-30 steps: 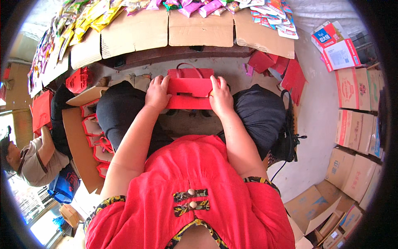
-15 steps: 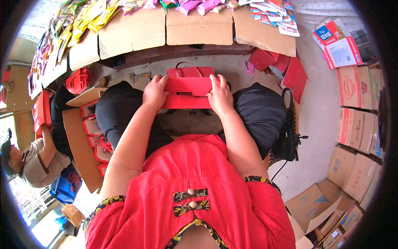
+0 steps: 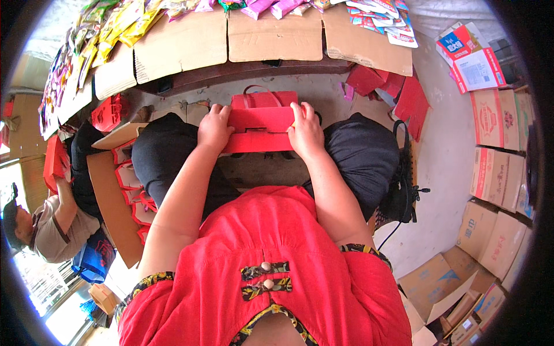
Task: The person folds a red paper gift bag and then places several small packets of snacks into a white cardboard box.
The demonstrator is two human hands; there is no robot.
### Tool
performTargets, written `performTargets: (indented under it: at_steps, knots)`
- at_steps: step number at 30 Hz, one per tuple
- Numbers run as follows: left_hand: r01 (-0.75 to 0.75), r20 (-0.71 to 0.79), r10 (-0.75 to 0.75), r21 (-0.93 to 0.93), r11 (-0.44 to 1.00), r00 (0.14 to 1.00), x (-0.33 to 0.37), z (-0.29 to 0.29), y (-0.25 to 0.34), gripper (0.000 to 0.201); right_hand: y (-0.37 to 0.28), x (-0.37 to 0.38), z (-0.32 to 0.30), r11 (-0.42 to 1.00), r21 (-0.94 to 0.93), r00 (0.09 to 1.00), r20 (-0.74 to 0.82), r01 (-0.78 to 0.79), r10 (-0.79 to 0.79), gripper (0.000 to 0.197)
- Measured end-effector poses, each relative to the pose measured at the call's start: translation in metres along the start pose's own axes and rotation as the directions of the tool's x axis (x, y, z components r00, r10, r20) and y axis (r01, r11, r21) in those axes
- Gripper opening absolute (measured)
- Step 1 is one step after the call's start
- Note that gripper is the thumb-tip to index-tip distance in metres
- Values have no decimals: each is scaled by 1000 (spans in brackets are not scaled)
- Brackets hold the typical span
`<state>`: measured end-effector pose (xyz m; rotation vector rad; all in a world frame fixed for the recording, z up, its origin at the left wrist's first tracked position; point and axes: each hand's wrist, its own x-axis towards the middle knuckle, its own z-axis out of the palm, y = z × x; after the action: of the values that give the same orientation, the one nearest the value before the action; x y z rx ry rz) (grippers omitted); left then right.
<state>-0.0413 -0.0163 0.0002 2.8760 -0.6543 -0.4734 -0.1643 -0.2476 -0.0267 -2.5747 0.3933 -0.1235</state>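
Note:
Between my knees I hold a red cardboard gift box [image 3: 261,118] with a thin ribbon handle [image 3: 262,91] looped over its far side. A slot shows in the panel facing me. My left hand [image 3: 216,129] grips the box's left end, its thumb on the near face. At the right end, my right hand [image 3: 306,130] is closed round the edge with fingers over the top. The underside of the box and most of my fingertips are hidden.
Snack packets [image 3: 124,26] lie on cardboard [image 3: 276,37] across the table ahead. A carton [image 3: 109,190] of red boxes stands by my left knee. Flattened red boxes [image 3: 411,106] lie ahead right. Cartons [image 3: 495,179] are stacked at right. A co-worker [image 3: 60,225] at far left holds a red box.
Both my hands and the red box stay almost in place. The co-worker at the left has shifted slightly, along with the red box in their hands.

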Motion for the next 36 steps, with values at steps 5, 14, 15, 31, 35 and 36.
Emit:
performTargets:
  at_steps: [5, 14, 15, 31, 35, 36]
  knots:
    - [-46, -25, 46, 19, 999, 999, -5, 4, 3, 74, 1, 1, 2, 999, -17, 999, 23, -35, 36, 70]
    - [-103, -44, 104, 27, 994, 994, -7, 7, -2, 87, 1, 0, 2, 999, 23, 999, 28, -39, 39, 70]
    - [-98, -35, 99, 21, 995, 995, -7, 6, -1, 87, 3, 1, 5, 999, 34, 999, 13, -32, 32, 69]
    - [-116, -53, 118, 42, 992, 992, -6, 11, 0, 85, -4, -8, -1, 953, -114, 959, 91, 279, -270, 14]
    - [-151, -48, 153, 41, 988, 987, -10, 3, 6, 93, -5, -11, 3, 950, -160, 960, 122, 268, -251, 19]
    - [-155, -13, 156, 58, 986, 988, -11, -1, 10, 96, -5, -11, 4, 950, -161, 961, 123, 267, -249, 19]
